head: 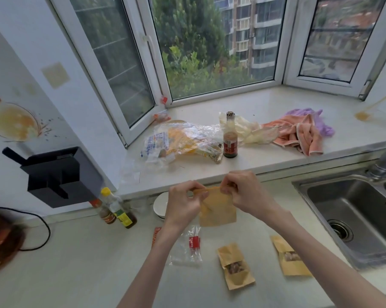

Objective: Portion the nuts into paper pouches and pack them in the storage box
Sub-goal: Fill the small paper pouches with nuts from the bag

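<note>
Brown kraft paper pouch [217,210] is held up in the air above the back part of the counter [76,263], both hands pinching its top edge: the left hand [184,204] has finger and thumb clamped on the left corner of the mouth, the right hand [246,193] grips the right corner the same way, fingers curled over the rim. Whether the mouth is open or pressed flat cannot be told. Two more pouches lie flat nearer the front edge of the counter, each with a small window showing nuts: one [235,266] under the right forearm, the other [290,256] close to the sink [351,221] at the right edge. A clear plastic bag with a red label [188,246] lies beside the left wrist. On the windowsill [276,161] behind sit a crumpled clear bag [181,141], a brown bottle [230,136] and a pink cloth [303,134]
</note>
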`<act>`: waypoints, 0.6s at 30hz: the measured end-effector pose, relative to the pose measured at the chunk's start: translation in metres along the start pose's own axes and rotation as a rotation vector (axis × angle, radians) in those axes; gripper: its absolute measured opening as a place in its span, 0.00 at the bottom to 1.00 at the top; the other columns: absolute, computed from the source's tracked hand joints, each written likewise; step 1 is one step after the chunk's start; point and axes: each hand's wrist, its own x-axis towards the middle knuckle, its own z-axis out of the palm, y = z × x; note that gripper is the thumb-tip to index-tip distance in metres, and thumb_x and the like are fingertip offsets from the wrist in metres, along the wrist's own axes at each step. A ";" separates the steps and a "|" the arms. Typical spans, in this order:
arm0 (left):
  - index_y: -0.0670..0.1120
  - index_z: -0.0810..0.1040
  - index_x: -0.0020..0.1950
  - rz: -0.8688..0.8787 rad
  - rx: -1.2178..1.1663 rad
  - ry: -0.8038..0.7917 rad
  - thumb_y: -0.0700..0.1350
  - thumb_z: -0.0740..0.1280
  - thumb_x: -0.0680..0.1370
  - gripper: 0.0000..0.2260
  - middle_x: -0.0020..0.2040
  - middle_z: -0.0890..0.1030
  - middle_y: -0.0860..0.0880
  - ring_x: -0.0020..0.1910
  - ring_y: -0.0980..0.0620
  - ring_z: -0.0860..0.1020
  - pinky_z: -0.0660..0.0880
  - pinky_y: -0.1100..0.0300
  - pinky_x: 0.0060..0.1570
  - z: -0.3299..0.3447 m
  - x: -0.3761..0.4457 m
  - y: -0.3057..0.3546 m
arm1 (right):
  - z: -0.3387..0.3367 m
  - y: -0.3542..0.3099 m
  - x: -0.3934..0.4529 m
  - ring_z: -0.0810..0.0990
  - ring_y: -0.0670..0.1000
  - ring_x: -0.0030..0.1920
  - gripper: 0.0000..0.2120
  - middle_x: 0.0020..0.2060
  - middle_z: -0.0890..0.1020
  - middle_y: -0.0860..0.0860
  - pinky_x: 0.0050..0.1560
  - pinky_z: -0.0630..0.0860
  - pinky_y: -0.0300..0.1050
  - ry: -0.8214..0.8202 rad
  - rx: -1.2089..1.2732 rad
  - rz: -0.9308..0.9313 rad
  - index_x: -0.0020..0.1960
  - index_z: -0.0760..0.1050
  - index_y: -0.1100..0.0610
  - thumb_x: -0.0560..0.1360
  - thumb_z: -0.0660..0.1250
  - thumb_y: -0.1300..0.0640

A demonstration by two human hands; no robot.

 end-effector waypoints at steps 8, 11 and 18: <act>0.51 0.84 0.44 0.030 0.095 -0.075 0.43 0.73 0.73 0.04 0.39 0.83 0.58 0.40 0.60 0.80 0.79 0.57 0.39 0.006 -0.012 -0.001 | 0.004 -0.001 -0.008 0.78 0.52 0.38 0.07 0.36 0.81 0.53 0.39 0.72 0.43 -0.039 -0.071 0.008 0.40 0.83 0.61 0.69 0.67 0.68; 0.50 0.84 0.43 0.110 0.175 -0.081 0.48 0.71 0.72 0.04 0.39 0.84 0.54 0.39 0.55 0.80 0.77 0.50 0.39 0.011 -0.009 0.009 | 0.005 -0.006 -0.011 0.78 0.54 0.41 0.07 0.38 0.80 0.53 0.42 0.72 0.44 -0.054 -0.072 -0.014 0.41 0.81 0.61 0.70 0.65 0.68; 0.49 0.83 0.41 0.139 0.188 -0.054 0.46 0.73 0.72 0.01 0.37 0.82 0.54 0.36 0.55 0.79 0.76 0.52 0.36 0.021 -0.011 0.017 | -0.004 -0.007 -0.016 0.77 0.53 0.41 0.08 0.38 0.81 0.53 0.40 0.67 0.39 -0.075 -0.078 -0.030 0.41 0.79 0.61 0.68 0.63 0.70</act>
